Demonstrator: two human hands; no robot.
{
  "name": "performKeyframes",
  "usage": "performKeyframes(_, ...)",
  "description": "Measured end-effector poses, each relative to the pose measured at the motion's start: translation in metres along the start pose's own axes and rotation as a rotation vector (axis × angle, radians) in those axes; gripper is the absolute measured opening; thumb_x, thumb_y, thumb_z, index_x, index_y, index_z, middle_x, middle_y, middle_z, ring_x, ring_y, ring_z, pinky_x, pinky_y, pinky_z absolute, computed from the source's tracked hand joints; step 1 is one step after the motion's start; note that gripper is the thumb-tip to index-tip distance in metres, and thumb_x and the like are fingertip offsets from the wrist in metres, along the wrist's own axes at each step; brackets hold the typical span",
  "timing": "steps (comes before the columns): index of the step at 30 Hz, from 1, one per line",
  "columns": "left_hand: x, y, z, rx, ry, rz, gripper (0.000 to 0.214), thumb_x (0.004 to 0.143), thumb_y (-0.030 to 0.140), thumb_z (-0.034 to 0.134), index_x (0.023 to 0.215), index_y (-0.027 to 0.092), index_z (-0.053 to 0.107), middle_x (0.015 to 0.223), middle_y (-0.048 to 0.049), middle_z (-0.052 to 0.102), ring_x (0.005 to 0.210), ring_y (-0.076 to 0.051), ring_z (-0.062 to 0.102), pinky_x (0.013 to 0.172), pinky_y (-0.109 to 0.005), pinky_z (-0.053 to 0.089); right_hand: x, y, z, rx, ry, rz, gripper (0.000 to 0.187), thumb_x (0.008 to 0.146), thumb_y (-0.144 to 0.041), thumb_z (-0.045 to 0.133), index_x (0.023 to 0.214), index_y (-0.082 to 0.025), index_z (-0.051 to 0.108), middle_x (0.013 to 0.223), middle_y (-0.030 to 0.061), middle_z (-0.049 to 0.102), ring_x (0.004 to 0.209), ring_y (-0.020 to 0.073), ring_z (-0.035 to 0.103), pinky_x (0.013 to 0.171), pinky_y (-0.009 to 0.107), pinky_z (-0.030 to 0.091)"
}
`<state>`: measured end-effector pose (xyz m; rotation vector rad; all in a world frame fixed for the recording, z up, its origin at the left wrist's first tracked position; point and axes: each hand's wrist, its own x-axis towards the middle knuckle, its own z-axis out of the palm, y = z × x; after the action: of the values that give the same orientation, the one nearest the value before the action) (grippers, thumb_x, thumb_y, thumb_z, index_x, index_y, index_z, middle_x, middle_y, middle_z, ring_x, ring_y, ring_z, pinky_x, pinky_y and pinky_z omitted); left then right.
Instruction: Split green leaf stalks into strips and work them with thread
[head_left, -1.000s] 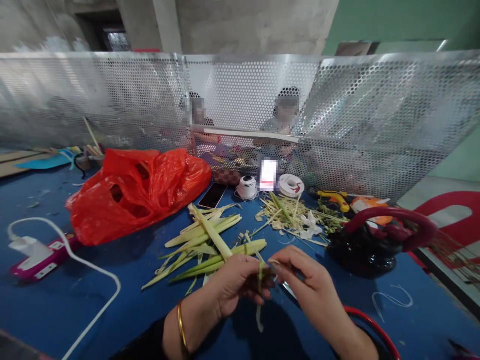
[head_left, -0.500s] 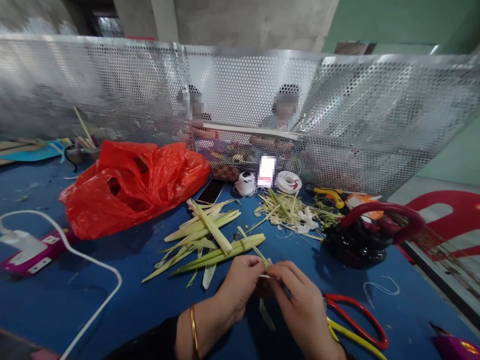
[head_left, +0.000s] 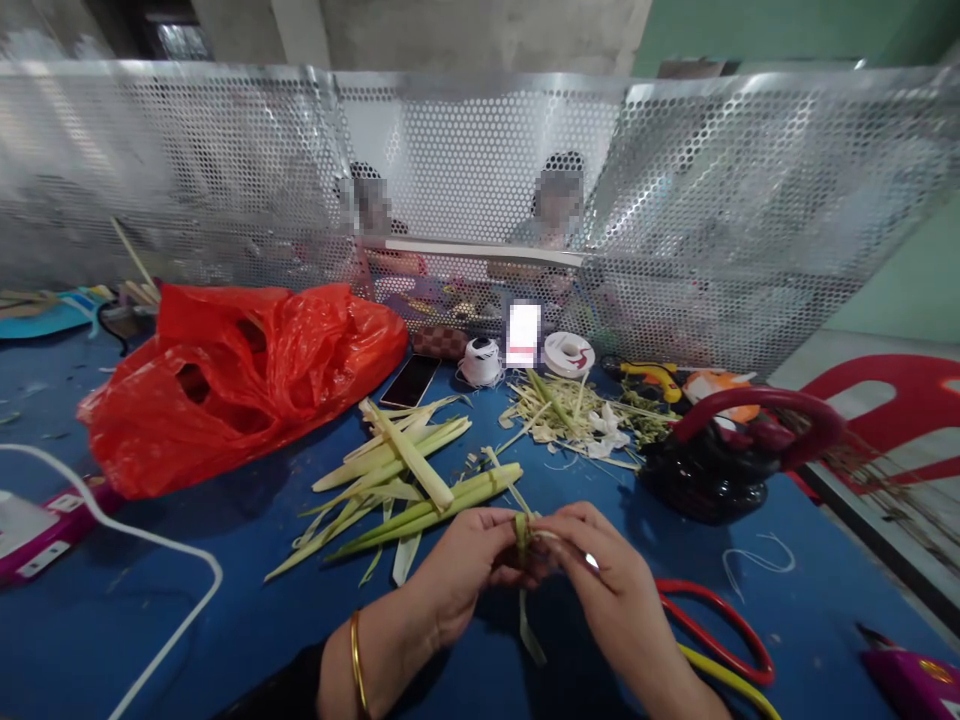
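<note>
My left hand (head_left: 476, 550) is closed, thumb and fingers pinching a narrow green leaf strip (head_left: 522, 535) that looks bent into a small loop. Close against it, my right hand (head_left: 604, 570) pinches the pale end of the strip by the loop. A thin pale tail (head_left: 532, 640) hangs below my hands, and another pale end (head_left: 504, 472) sticks up above them. Fingers hide most of the piece. Beyond my left hand lies a pile of pale green leaves and stalks (head_left: 412, 460). By my right wrist are red and yellow handles (head_left: 739, 630), partly covered by my arm.
A red plastic bag (head_left: 247, 370) lies left, near a white cable (head_left: 180, 555). Further back are a phone (head_left: 410, 382), thread spool (head_left: 481, 362), ribbon roll (head_left: 569, 354) and leaf scraps (head_left: 551, 412). A black container (head_left: 709, 475) stands right. A perforated metal partition (head_left: 480, 150) runs behind.
The leaf strip now shows as a green loop between my fingers. My right hand's fingers have shifted slightly along it. The whole view has moved a little.
</note>
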<state>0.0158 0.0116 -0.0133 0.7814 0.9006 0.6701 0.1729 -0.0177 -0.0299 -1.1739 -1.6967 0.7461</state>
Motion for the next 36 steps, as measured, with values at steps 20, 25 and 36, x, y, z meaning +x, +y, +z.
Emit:
performKeyframes(20,-0.004,-0.002,0.008,0.113,-0.056,-0.028,0.022,0.072,0.027,0.059,0.082,0.01,0.071,0.083,-0.0082,0.068,0.064,-0.01,0.061,0.062,-0.02,0.047,0.002,0.003,-0.009,-0.307,-0.004,0.006,0.016,0.087,-0.019,0.052,0.097,-0.023,0.064,0.084,0.0023,0.068,0.081,0.02,0.061,0.074,0.033,0.045)
performKeyframes(25,-0.003,-0.005,0.009,0.119,-0.009,0.018,0.021,0.07,0.027,0.058,0.076,0.011,0.071,0.071,-0.0054,0.065,0.063,-0.012,0.06,0.064,-0.023,0.045,0.002,-0.001,-0.007,-0.309,-0.064,-0.159,0.03,0.092,-0.012,0.041,0.107,-0.025,0.063,0.09,0.004,0.068,0.086,0.0194,0.062,0.08,0.035,0.046)
performKeyframes(36,-0.003,-0.013,0.017,0.139,0.001,0.077,0.022,0.066,0.031,0.063,0.055,0.013,0.06,0.052,0.003,0.048,0.053,-0.01,0.043,0.06,-0.025,0.039,0.002,-0.007,-0.003,-0.464,-0.07,-0.198,0.012,0.09,-0.015,0.051,0.082,-0.021,0.059,0.081,0.0031,0.058,0.08,0.0195,0.055,0.078,0.037,0.04)
